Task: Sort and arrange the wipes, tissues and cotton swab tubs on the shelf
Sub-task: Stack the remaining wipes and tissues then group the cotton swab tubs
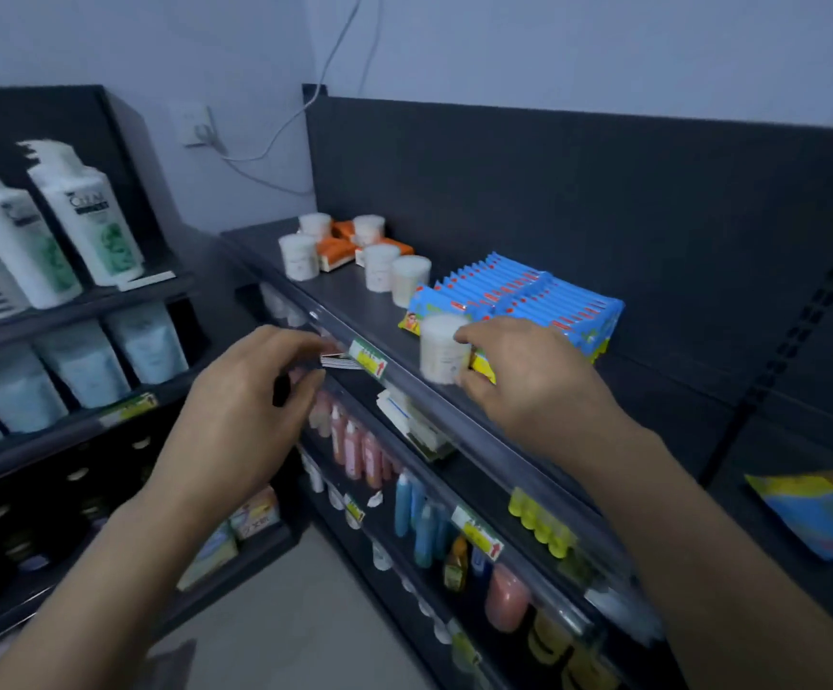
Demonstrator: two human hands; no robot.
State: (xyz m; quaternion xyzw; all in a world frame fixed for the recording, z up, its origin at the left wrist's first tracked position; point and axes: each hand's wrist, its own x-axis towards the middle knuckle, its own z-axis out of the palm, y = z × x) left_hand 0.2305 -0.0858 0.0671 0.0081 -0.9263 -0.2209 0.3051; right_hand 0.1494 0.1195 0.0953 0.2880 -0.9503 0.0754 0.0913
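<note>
Dark shop shelf [345, 297], pale wall [554, 42], right grip [529, 381] curled around swab tub [440, 348], left grip [245, 410] pinching small cards [341, 361]

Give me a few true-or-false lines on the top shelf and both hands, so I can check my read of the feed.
1. The right hand holds a white tub at the front of the top shelf. True.
2. The blue wipe packs lie flat in one pile. False: they stand on edge in rows.
3. The orange packs sit among tubs at the shelf's far end. True.
4. The left hand is empty. False: it pinches a small flat stack.
5. The held tub is the only one there. False: five more tubs stand farther along.
</note>
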